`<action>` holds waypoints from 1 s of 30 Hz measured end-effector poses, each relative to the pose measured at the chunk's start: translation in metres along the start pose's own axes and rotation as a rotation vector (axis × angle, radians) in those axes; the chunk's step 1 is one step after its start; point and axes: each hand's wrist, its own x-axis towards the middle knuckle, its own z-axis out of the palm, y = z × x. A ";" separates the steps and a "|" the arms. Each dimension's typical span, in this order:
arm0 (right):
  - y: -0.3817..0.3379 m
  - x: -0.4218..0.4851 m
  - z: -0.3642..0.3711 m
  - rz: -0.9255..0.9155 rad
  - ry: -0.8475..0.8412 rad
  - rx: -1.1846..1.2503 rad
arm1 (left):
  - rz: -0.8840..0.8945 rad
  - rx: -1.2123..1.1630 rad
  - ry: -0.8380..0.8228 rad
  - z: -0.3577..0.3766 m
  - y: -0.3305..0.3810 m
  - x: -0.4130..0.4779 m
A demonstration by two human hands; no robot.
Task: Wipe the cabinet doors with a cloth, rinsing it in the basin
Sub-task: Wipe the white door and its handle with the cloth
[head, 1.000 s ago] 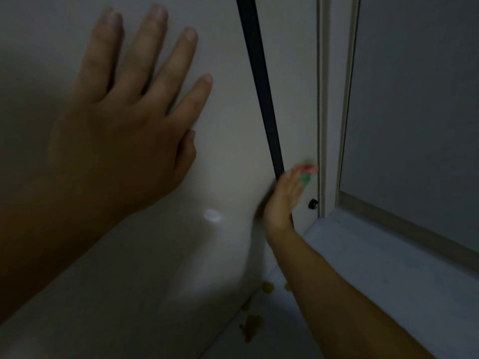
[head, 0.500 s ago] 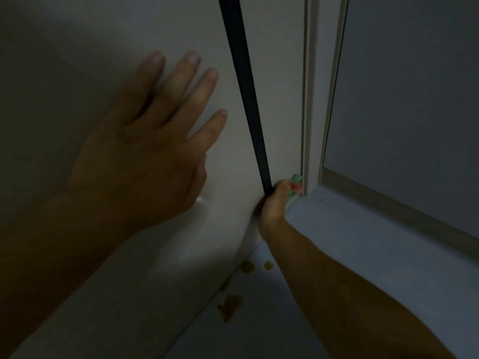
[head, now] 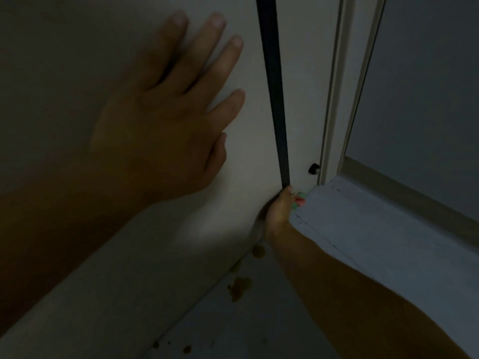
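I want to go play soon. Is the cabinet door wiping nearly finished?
Hard to say what's done: the cabinet door shows no clear wiped patch. Now the right hand holds the cloth at the door's bottom edge, beside the black strip, while the left hand rests flat on it. No basin in sight, so rinsing looks left.

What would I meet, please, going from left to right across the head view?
The left hand → black strip → cloth → small black knob → pale frame → grey panel.
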 end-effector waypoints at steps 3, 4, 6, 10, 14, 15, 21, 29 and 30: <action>0.081 -0.004 0.000 0.166 0.060 0.078 | -0.006 0.021 -0.071 -0.002 -0.001 -0.001; 0.082 -0.014 -0.001 0.230 0.023 0.142 | -0.002 0.023 -0.079 -0.004 -0.001 -0.002; 0.056 -0.029 0.002 0.369 -0.029 0.232 | 0.007 0.017 -0.088 -0.007 0.000 -0.001; 0.044 -0.056 0.006 0.323 -0.070 0.202 | 0.006 0.028 -0.119 -0.009 -0.001 -0.002; 0.054 -0.129 0.006 0.476 -0.194 0.185 | -0.002 -0.014 -0.067 -0.010 0.000 0.000; 0.048 -0.136 0.001 0.496 -0.256 0.212 | -0.008 -0.031 -0.056 -0.010 0.001 -0.001; -0.033 -0.154 -0.057 0.693 -0.434 0.315 | -0.047 -0.197 -0.032 -0.022 0.000 -0.001; -0.199 -0.257 -0.104 0.565 -0.634 0.251 | -0.595 -1.053 -0.301 -0.116 -0.005 -0.005; -0.221 -0.277 -0.106 0.582 -0.643 0.218 | -0.738 -1.164 -0.380 -0.136 -0.004 -0.013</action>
